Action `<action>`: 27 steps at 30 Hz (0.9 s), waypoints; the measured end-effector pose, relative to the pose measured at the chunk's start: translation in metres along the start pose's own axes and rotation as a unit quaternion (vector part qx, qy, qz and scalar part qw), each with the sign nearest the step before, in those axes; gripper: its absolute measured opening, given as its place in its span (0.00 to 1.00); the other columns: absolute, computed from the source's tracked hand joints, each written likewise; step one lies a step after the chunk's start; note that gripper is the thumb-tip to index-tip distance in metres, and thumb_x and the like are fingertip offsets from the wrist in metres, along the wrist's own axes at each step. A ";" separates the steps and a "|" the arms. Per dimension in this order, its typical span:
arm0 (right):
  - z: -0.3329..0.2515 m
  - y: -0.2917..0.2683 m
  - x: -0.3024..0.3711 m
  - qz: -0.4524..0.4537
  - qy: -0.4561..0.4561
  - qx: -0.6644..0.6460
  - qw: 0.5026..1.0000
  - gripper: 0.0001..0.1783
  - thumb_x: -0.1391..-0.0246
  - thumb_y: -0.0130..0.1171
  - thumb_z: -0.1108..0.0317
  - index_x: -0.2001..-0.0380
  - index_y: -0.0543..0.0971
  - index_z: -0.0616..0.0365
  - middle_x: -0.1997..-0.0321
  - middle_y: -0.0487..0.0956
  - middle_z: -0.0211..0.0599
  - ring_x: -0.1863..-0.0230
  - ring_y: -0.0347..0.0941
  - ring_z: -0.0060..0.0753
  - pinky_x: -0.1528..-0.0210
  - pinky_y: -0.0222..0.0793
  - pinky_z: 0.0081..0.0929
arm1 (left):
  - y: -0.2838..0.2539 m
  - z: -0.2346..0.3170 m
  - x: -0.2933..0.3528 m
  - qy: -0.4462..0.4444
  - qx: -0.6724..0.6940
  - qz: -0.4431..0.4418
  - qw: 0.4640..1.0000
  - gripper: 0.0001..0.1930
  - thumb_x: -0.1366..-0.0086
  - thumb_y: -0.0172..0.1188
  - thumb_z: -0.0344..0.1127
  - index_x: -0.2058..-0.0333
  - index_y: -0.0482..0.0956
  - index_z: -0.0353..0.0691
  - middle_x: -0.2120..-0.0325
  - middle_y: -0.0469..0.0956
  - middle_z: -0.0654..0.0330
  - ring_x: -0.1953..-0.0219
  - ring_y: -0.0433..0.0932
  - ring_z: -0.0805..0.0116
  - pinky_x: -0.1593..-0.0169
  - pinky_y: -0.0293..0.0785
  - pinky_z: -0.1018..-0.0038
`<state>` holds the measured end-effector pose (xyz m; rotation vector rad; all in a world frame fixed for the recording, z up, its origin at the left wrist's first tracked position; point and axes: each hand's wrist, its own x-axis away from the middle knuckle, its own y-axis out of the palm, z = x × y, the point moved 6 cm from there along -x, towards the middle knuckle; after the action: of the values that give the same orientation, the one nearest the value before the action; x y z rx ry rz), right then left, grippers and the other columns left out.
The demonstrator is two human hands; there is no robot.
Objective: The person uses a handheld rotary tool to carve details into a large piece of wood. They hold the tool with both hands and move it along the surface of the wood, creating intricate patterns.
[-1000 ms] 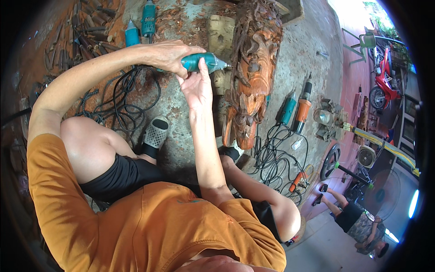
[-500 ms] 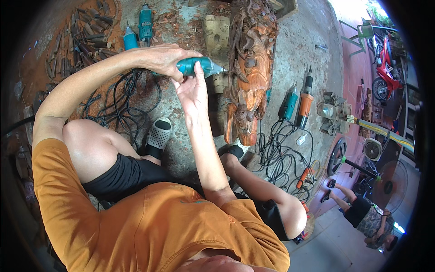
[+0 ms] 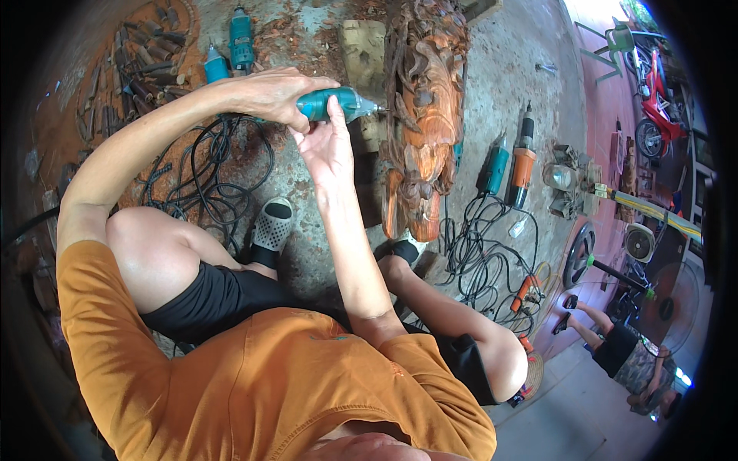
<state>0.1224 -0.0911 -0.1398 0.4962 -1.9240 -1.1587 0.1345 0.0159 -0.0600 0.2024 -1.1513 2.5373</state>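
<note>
A teal die grinder [image 3: 350, 103] lies almost level in both my hands, its narrow nose toward the right. From above, my left hand [image 3: 280, 94] wraps the rear of its body. My right hand [image 3: 329, 150] supports it from below, thumb up against the side. The thin bit reaches the left side of a reddish-brown carved wood piece [image 3: 434, 127]; whether it touches cannot be made out. Deep curling relief covers the carving, which stretches away from me between my feet. A pale wood block [image 3: 363, 54] is just left of it.
Two more teal power tools [image 3: 241, 40] lie beyond my left arm, near many cut wooden sticks [image 3: 146, 65]. Tangled black cords [image 3: 211, 169] spread by my left foot. Right of the carving are a teal grinder [image 3: 494, 166], an orange one [image 3: 522, 169] and more cords. A person [image 3: 634, 357] stands far right.
The view has shifted slightly, so the floor and tools at right appear a little farther right. Both hands keep their hold on the grinder, its bit still by the carving's left side.
</note>
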 end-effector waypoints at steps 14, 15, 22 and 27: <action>0.012 0.002 0.023 0.016 -0.027 -0.005 0.999 0.29 0.40 0.59 0.54 0.42 0.64 0.55 0.44 0.72 0.34 0.43 0.69 0.32 0.41 0.69 0.34 | 0.004 0.018 0.015 0.007 0.027 -0.059 0.998 0.47 0.58 0.67 0.39 0.36 0.62 0.39 0.67 0.81 0.41 0.63 0.81 0.50 0.57 0.76 0.60; 0.013 0.002 0.024 0.015 -0.029 -0.008 0.999 0.29 0.40 0.59 0.54 0.42 0.64 0.55 0.44 0.72 0.34 0.43 0.69 0.32 0.41 0.69 0.34 | 0.003 0.020 0.015 0.007 0.029 -0.062 0.998 0.47 0.58 0.67 0.39 0.36 0.62 0.39 0.68 0.81 0.42 0.64 0.81 0.51 0.58 0.76 0.60; 0.015 0.002 0.030 0.015 -0.041 -0.013 0.999 0.29 0.40 0.59 0.54 0.41 0.65 0.53 0.44 0.72 0.34 0.43 0.69 0.32 0.40 0.68 0.35 | 0.005 0.022 0.015 0.025 0.018 -0.067 0.997 0.47 0.58 0.67 0.40 0.36 0.62 0.39 0.70 0.80 0.42 0.66 0.81 0.52 0.60 0.75 0.61; 0.011 0.003 0.027 0.005 -0.036 -0.008 0.999 0.29 0.40 0.60 0.54 0.41 0.65 0.53 0.44 0.72 0.34 0.42 0.68 0.32 0.40 0.68 0.36 | 0.004 0.021 0.013 0.025 0.018 -0.052 0.998 0.47 0.58 0.66 0.40 0.36 0.62 0.39 0.70 0.81 0.42 0.67 0.81 0.51 0.61 0.76 0.61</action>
<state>0.0981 -0.1018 -0.1285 0.4414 -1.9762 -1.1989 0.1202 0.0013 -0.0459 0.2022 -1.0485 2.4593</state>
